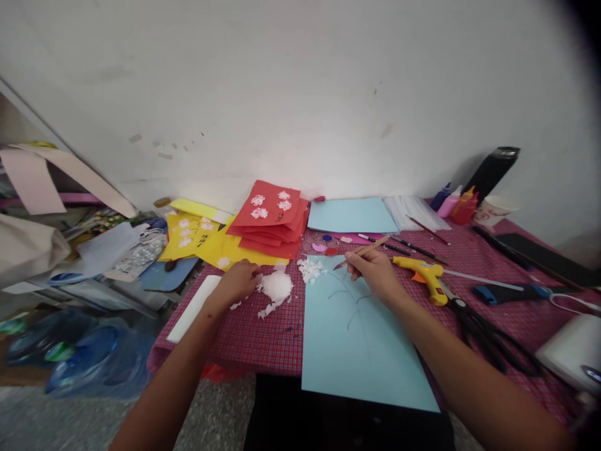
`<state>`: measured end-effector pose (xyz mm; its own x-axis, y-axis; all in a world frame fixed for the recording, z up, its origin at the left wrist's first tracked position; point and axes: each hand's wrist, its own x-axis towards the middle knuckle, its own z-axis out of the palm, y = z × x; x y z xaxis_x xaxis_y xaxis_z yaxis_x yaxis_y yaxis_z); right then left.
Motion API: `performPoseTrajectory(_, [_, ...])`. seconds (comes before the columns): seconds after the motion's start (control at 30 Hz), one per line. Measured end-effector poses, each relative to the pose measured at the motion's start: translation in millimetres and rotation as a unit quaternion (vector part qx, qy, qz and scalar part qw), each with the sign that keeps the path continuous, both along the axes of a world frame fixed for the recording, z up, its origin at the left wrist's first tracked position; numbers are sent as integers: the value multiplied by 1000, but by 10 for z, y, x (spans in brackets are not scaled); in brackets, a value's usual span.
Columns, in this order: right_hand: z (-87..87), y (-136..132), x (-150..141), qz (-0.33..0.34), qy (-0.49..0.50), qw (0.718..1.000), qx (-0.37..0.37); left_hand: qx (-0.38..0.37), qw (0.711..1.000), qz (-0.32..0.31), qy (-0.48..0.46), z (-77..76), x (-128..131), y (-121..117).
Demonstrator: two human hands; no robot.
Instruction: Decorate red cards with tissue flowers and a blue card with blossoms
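Observation:
My right hand (375, 270) is closed round a paintbrush (373, 245) with a pale wooden handle. The brush's dark reddish tip is over the upper part of a light blue paper sheet (347, 338), which has thin dark branch lines drawn on it. A cluster of white-pink torn paper bits (310, 269) lies at the sheet's upper left corner. Left of the sheet is a pile of white paper scraps (277, 287). My left hand (240, 280) is beside this pile, its fingers curled together; whatever they may hold is too small to make out.
Red cards (267, 210) and yellow cards (188, 235) with blossoms lie behind. A paint palette (323, 243) is beyond the sheet. To the right are a yellow glue gun (425, 275), black scissors (483, 332), paint bottles (451, 203) and a black flask (493, 172). A wall stands behind.

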<state>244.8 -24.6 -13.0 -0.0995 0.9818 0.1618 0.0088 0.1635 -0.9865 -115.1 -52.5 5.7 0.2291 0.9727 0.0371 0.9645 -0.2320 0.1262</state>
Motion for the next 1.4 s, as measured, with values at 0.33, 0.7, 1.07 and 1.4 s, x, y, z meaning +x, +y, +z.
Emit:
performPoseTrajectory(0.33, [-4,-2,-5,9,18,1000,1,-10,997,56,-57,0,24,-3])
performPoseTrajectory(0.7, [-3,-4,-6,8,16,1000,8,59,975,130,-168,110,94,-87])
performPoseTrajectory(1.07, [148,-129,-62,76,96,992,14,-20,787,103,-608,-29,1214,-276])
performPoseTrajectory(1.4, [143,-151,-86,102,45,992,54,-52,749,69,-657,-109,1617,-262])
